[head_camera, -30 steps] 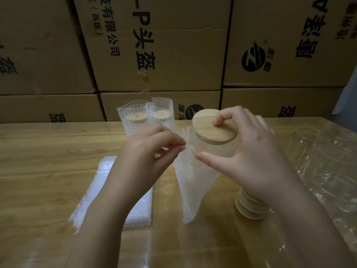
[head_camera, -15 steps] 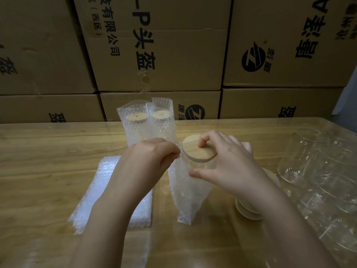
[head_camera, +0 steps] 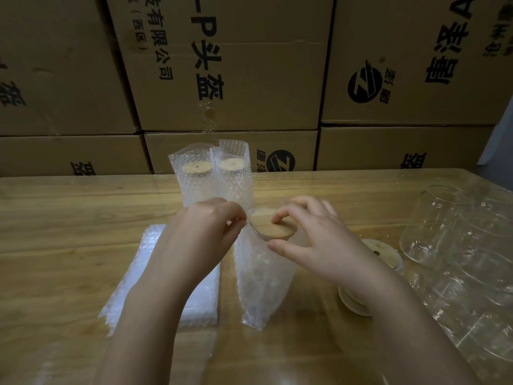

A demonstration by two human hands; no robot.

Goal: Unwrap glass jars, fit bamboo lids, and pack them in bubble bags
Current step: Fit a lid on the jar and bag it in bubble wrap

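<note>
- bubble bag [head_camera: 261, 287]: stands upright between the hands with the lidded jar inside; step judged as bagging, nearly done.
- glass jar [head_camera: 259, 237]: in the bag, rim just under the right fingertips; next move likely calls for letting go of the lid and closing the bag mouth while the jar stays upright.
- right hand [head_camera: 319, 245]: fingers curled over the bamboo lid [head_camera: 270, 225], thumb spread on the near side; grips it.
- left hand [head_camera: 205, 234]: pinches the bag's mouth edge, just left of the lid.

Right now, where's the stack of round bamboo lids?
Head view, right of centre on the wooden table: the lid stack sits partly behind the wrist of the right hand, between the upright bubble bag and the clear glass jars.
</note>
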